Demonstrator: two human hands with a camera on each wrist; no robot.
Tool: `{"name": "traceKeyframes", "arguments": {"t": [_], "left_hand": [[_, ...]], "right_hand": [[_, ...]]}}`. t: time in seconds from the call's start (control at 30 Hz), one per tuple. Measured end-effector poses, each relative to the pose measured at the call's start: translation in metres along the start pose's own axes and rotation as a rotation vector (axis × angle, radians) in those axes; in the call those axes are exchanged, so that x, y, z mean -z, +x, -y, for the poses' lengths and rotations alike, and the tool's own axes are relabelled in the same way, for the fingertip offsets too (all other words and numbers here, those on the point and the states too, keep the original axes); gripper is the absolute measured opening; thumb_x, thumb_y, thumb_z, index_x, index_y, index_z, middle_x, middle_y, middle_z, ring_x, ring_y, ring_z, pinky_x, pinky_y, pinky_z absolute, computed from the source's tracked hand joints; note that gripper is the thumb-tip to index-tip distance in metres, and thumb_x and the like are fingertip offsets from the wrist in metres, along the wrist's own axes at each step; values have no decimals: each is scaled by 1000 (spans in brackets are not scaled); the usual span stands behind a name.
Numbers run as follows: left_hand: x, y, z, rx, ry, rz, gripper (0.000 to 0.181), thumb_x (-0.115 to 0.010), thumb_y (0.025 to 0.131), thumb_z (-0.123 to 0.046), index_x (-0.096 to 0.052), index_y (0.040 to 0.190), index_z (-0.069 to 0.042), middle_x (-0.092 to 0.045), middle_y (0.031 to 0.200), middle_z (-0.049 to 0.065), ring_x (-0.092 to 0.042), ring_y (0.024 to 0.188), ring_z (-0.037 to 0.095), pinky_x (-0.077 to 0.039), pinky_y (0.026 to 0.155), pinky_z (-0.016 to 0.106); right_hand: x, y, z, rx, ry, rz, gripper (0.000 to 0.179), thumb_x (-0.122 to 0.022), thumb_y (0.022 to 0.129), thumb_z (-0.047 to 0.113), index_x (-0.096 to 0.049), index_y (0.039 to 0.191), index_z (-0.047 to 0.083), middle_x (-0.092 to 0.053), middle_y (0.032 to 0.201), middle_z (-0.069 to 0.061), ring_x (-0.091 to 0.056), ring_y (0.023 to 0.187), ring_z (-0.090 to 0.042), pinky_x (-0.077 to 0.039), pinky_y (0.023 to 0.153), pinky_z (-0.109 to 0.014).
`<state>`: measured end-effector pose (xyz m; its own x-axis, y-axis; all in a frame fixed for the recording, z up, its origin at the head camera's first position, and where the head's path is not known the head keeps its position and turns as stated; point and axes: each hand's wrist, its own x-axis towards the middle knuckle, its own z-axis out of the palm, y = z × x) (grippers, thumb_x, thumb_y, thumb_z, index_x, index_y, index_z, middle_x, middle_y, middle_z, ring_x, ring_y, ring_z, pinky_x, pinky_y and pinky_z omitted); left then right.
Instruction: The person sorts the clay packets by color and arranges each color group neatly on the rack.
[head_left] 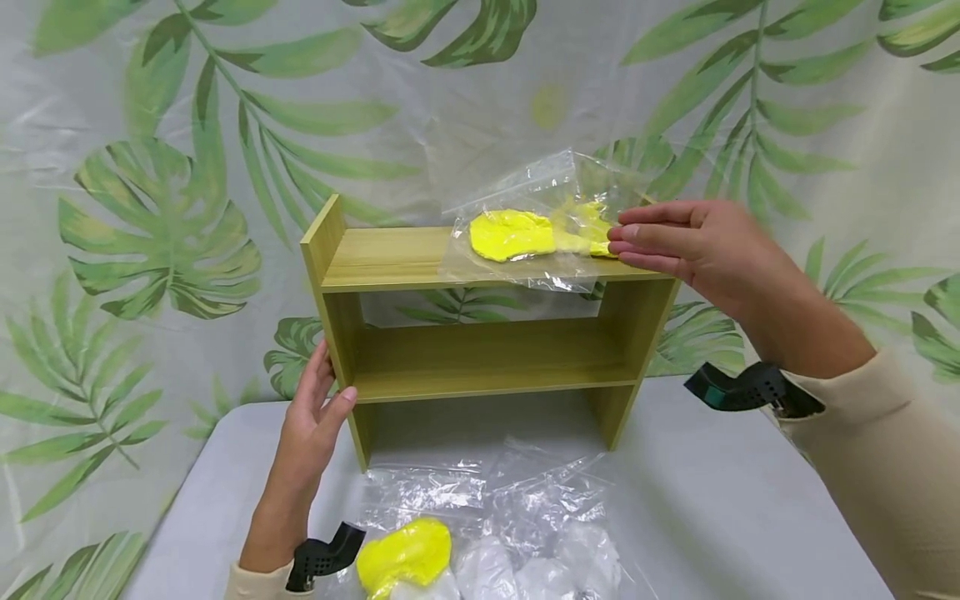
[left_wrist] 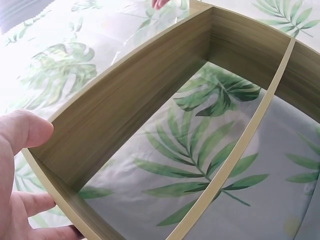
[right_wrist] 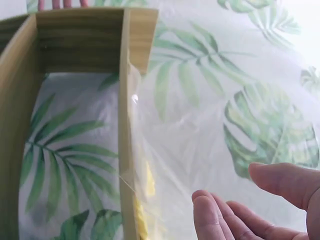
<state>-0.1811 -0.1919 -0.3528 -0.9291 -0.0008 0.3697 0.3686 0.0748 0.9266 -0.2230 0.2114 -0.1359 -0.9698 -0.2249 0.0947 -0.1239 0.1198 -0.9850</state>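
Note:
A small wooden shelf (head_left: 487, 358) with two boards stands on the table. My left hand (head_left: 307, 433) grips its left side panel, the thumb at the front edge and the fingers along the outer face, as the left wrist view (left_wrist: 20, 165) also shows. On the top board lie clear zip bags (head_left: 513, 235) holding bright yellow pieces, overhanging the front edge a little. Over the right end of that board is my right hand (head_left: 697, 242), its fingers extended beside the yellow contents. In the right wrist view its thumb and fingers (right_wrist: 215, 215) are apart with nothing between them.
In front of the shelf, on the white table (head_left: 720, 500), lie several more clear bags, one with a yellow piece (head_left: 408, 554) and others with white contents (head_left: 487, 571). A leaf-patterned cloth (head_left: 165, 225) hangs behind. Each wrist wears a black strap mount (head_left: 750, 390).

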Motion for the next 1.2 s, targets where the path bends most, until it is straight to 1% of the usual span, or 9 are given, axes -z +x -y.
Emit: {"name": "traceKeyframes", "arguments": {"t": [0.13, 0.2, 0.3, 0.4, 0.57, 0.63, 0.8, 0.97, 1.2], "left_hand": [[0, -1, -1, 0, -12, 1, 68, -50, 100, -13, -13, 156, -27, -17, 158, 6, -15, 145, 27, -19, 109, 60], [0, 0, -1, 1, -13, 1, 68, -50, 100, -13, -13, 156, -28, -17, 158, 6, -15, 145, 27, -19, 109, 60], [1, -1, 0, 1, -3, 1, 68, -49, 100, -13, -12, 156, -27, -17, 158, 7, -15, 145, 27, -19, 109, 59], [2, 0, 1, 11, 8, 2, 68, -49, 100, -15, -11, 156, -28, -17, 159, 6, -15, 145, 26, -19, 110, 57], [3, -1, 3, 31, 9, 8, 70, -50, 100, -17, -10, 156, -30, -14, 160, 6, -14, 145, 28, -18, 110, 58], [3, 0, 3, 33, 11, 15, 70, -50, 100, -18, -9, 156, -31, -12, 160, 7, -13, 145, 29, -18, 110, 59], [4, 0, 1, 36, 18, 13, 70, -50, 100, -18, -10, 155, -32, -11, 160, 9, -12, 145, 31, -18, 109, 60], [4, -1, 0, 61, 5, 5, 70, -51, 100, -19, -11, 155, -35, -10, 160, 10, -11, 146, 31, -17, 110, 60], [4, 0, 0, 65, 7, 11, 70, -51, 100, -18, -11, 155, -35, -11, 160, 9, -12, 146, 30, -17, 110, 60]], "right_hand": [[-3, -16, -15, 62, -8, 65, 53, -69, 89, 11, -47, 131, -13, -65, 119, -15, -66, 106, -25, -50, 87, -32], [-5, -22, -23, 84, 11, 100, 46, -66, 91, 6, -49, 129, -13, -67, 116, -15, -67, 104, -25, -50, 88, -33], [-9, -29, -35, 93, 23, 150, 40, -63, 92, 3, -52, 127, -13, -69, 113, -13, -67, 103, -25, -50, 88, -33], [-14, -35, -46, 86, -5, 172, 40, -63, 93, 5, -52, 127, -13, -69, 113, -13, -67, 104, -25, -50, 88, -33], [-26, -45, -66, 29, -90, 196, 43, -64, 94, 13, -51, 128, -9, -67, 117, -12, -66, 106, -25, -50, 90, -34], [-31, -47, -75, 5, -94, 212, 44, -64, 93, 14, -51, 129, -8, -66, 119, -13, -66, 106, -26, -50, 90, -35], [-47, -49, -104, -65, -47, 268, 47, -67, 92, 14, -50, 128, -10, -65, 119, -17, -66, 105, -27, -51, 90, -39], [-65, -52, -133, -147, 4, 325, 48, -67, 92, 17, -51, 128, -11, -65, 117, -19, -66, 103, -27, -51, 90, -41], [-85, -60, -174, -253, 104, 352, 45, -66, 92, 16, -53, 125, -12, -67, 113, -19, -66, 103, -32, -52, 88, -41]]}}
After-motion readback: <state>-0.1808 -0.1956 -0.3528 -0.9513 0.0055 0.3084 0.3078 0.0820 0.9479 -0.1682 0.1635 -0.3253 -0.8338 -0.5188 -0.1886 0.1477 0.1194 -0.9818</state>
